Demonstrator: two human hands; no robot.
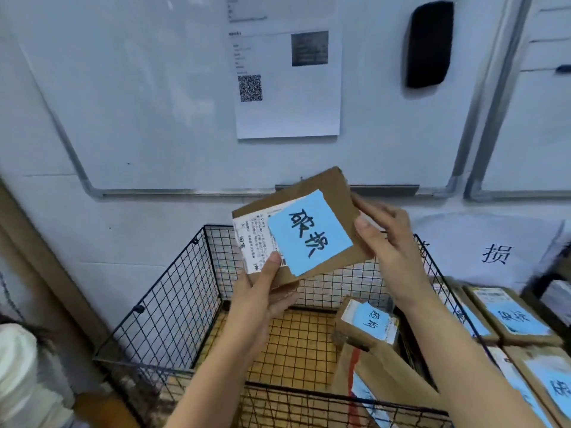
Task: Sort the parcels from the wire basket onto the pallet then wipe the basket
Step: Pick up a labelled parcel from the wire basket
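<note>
head view is showing me both hands holding a parcel (333, 196) up above the basket (173, 291). my left hand (262, 291) is pinching its lower corner, thumb on the label and fingers curling underneath. my right hand (386, 239) is pinching the opposite edge, thumb in front and fingers behind. other parcels (367, 322) are leaning in the basket's right corner, and a sorted pile (509, 316) is lying just outside to the right. i'm judging the blue note (312, 239) decides the pile, so i'm planning on reading it first, carrying the parcel level, and clearing the wire rim before swinging right.
</note>
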